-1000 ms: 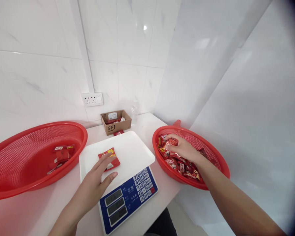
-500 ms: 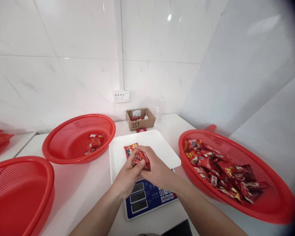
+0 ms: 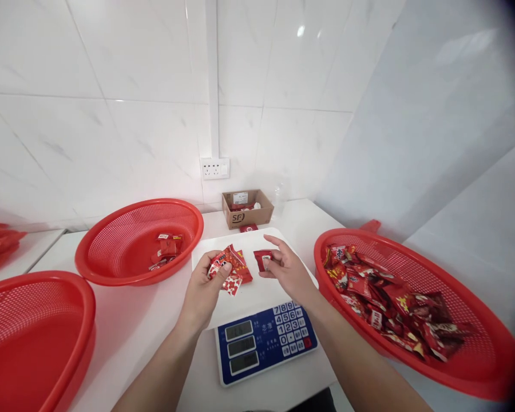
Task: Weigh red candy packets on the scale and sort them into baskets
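While left fingers (image 3: 221,275) clasp packets (image 3: 234,276) and right fingers (image 3: 278,242) pinch a sachet (image 3: 260,260), the scale digits (image 3: 241,330) look illegible.

Both my bare forearms rise from below toward the scale (image 3: 244,306), the left one (image 3: 167,360) along its near left side, the right one (image 3: 352,343) slanting in from its near right. My left hand (image 3: 206,280) is over the left part of the scale, thumb across the front and fingers curled behind in a closed grip. My right hand (image 3: 288,272) is over the scale's right part, thumb and finger pinched, one upper finger lifted free and pointing leftward. The two hands face each other, not touching.
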`<state>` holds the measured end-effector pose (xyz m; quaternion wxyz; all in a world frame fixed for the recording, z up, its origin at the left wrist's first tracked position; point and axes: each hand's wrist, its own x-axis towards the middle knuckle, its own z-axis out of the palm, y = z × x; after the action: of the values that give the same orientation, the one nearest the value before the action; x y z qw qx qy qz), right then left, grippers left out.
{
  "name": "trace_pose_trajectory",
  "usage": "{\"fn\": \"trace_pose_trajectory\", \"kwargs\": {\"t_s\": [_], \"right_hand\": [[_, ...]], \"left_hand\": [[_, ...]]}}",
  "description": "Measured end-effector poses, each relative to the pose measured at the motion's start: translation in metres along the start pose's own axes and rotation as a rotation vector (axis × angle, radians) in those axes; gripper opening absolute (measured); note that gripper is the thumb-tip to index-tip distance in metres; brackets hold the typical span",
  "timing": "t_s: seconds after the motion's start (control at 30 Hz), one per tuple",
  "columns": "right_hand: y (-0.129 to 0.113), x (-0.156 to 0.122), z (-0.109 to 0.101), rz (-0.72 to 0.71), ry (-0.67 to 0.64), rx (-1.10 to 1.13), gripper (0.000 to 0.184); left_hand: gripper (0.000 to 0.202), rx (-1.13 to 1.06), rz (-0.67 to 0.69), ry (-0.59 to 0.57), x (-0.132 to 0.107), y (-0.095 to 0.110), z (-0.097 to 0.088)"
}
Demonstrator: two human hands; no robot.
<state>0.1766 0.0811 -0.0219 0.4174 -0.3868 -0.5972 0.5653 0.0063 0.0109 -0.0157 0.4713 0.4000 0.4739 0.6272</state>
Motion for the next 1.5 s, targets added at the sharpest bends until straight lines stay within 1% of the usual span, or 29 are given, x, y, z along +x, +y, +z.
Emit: {"fn": "trace_pose_trajectory", "kwargs": {"t_s": [0.07, 0.13, 0.17, 0.23, 0.3, 0.33, 0.37, 0.43, 0.5, 0.57, 0.67, 0.77, 0.87, 0.93, 1.03, 1.1, 1.13, 1.17, 1.2, 1.3, 1.33, 1.37, 1.43, 1.5], "right_hand": [[0.008, 0.01, -0.006, 0.071, -0.002, -0.033, 0.056], [0.015, 0.016, -0.01, 0.081, 0.024, -0.146, 0.058], [0.017, 0.016, -0.011, 0.044, 0.054, -0.243, 0.057], [0.016, 0.012, -0.01, -0.093, 0.134, -0.441, 0.049], [0.009, 0.003, -0.007, -0.207, 0.185, -0.533, 0.04], [0.005, -0.003, -0.005, -0.22, 0.163, -0.516, 0.039], [0.0, -0.01, -0.004, -0.202, 0.096, -0.468, 0.039], [-0.008, -0.021, -0.002, -0.114, -0.101, -0.344, 0.04], [-0.013, -0.03, -0.002, -0.04, -0.246, -0.242, 0.04], [-0.016, -0.036, -0.003, -0.019, -0.291, -0.206, 0.039], [-0.016, -0.039, -0.004, -0.033, -0.239, -0.264, 0.034], [-0.008, -0.036, -0.008, -0.03, -0.099, -0.33, 0.026], [0.005, -0.027, -0.019, -0.039, 0.011, -0.39, 0.028], [0.013, -0.021, -0.026, -0.03, 0.055, -0.532, 0.028], [0.016, -0.016, -0.029, -0.009, 0.113, -0.844, 0.026], [0.013, -0.018, -0.025, -0.094, 0.18, -0.972, 0.024], [0.011, -0.021, -0.021, -0.163, 0.2, -0.978, 0.023], [0.008, -0.024, -0.017, -0.23, 0.183, -0.942, 0.022], [0.006, -0.029, -0.011, -0.278, 0.122, -0.873, 0.022], [0.003, -0.045, 0.01, -0.324, -0.181, -0.612, 0.029], [0.004, -0.05, 0.016, -0.337, -0.226, -0.546, 0.031], [0.006, -0.053, 0.021, -0.355, -0.232, -0.496, 0.03], [0.01, -0.055, 0.026, -0.39, -0.176, -0.446, 0.024], [0.013, -0.053, 0.024, -0.397, -0.12, -0.453, 0.018]], "left_hand": [[0.037, 0.039, 0.02, 0.011, 0.001, 0.003, -0.004], [0.04, 0.067, 0.018, 0.001, 0.001, 0.004, -0.006], [0.042, 0.083, 0.014, -0.009, 0.001, 0.004, -0.005], [0.043, 0.129, 0.009, -0.04, 0.0, 0.004, -0.004], [0.042, 0.181, -0.003, -0.09, -0.002, 0.002, 0.0], [0.041, 0.204, -0.011, -0.122, -0.003, 0.001, 0.002], [0.041, 0.224, -0.017, -0.159, -0.005, 0.0, 0.003], [0.043, 0.272, -0.021, -0.235, -0.008, 0.0, 0.006], [0.043, 0.318, -0.017, -0.299, -0.011, 0.0, 0.007], [0.042, 0.357, -0.017, -0.322, -0.013, 0.0, 0.008], [0.045, 0.421, -0.021, -0.319, -0.015, 0.0, 0.008], [0.047, 0.471, -0.004, -0.303, -0.012, -0.001, 0.006], [0.038, 0.523, 0.055, -0.205, -0.006, -0.002, 0.001], [0.035, 0.57, 0.089, -0.137, -0.002, -0.001, -0.003], [0.034, 0.631, 0.128, -0.1, 0.001, -0.001, -0.007], [0.032, 0.663, 0.15, -0.1, 0.001, -0.003, -0.008], [0.031, 0.675, 0.163, -0.102, 0.001, -0.004, -0.008], [0.03, 0.685, 0.175, -0.106, 0.0, -0.006, -0.007], [0.029, 0.689, 0.189, -0.113, -0.001, -0.007, -0.006], [0.027, 0.649, 0.223, -0.148, -0.005, -0.013, 0.001], [0.026, 0.622, 0.227, -0.164, -0.007, -0.015, 0.004], [0.026, 0.597, 0.23, -0.181, -0.009, -0.017, 0.006], [0.026, 0.568, 0.23, -0.219, -0.011, -0.02, 0.01], [0.026, 0.59, 0.243, -0.242, -0.012, -0.021, 0.011]]}}
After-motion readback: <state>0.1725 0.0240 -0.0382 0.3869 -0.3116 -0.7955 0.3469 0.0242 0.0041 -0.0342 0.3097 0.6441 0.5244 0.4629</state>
